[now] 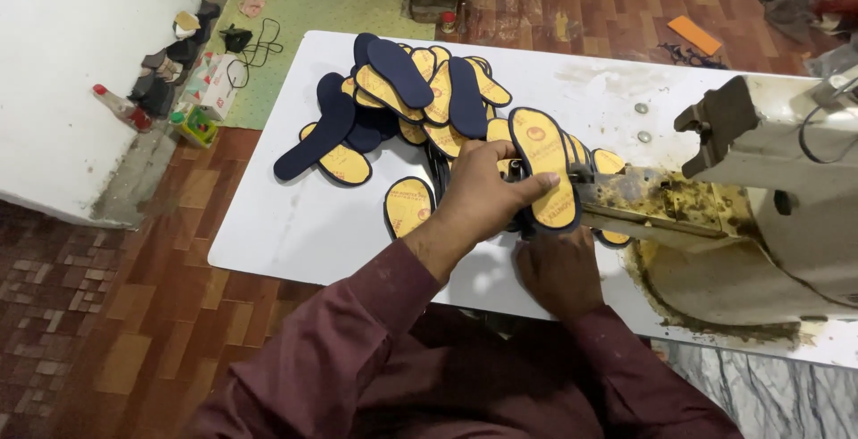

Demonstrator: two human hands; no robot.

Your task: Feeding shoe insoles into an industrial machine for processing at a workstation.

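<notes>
Head view: left hand (483, 196) clamped on a yellow insole (542, 167) with a dark navy edge, thumb across its face, holding it on the arm of the stitching machine (742, 198) at the right of the white table (295, 224). Right hand (559, 269) sits under and just behind the insole, below the machine arm; fingers hidden, so can't tell whether it grips anything or only steadies. Insole look: flat foot-shaped piece, yellow top with a small round mark and print near the heel, dark border all round, tilted upright toward the camera, toe end up. Progress, my read: this piece is mid-pass at the machine; the pile of insoles (411, 99) just left of the hands is large, some yellow side up, some navy side up, overlapping loosely. Can't tell from here which of those are finished and which wait, no separate done stack visible. Machine arm is caked with brownish grime. Floor beyond the table holds a small bottle (125, 110) and clutter by the wall.
</notes>
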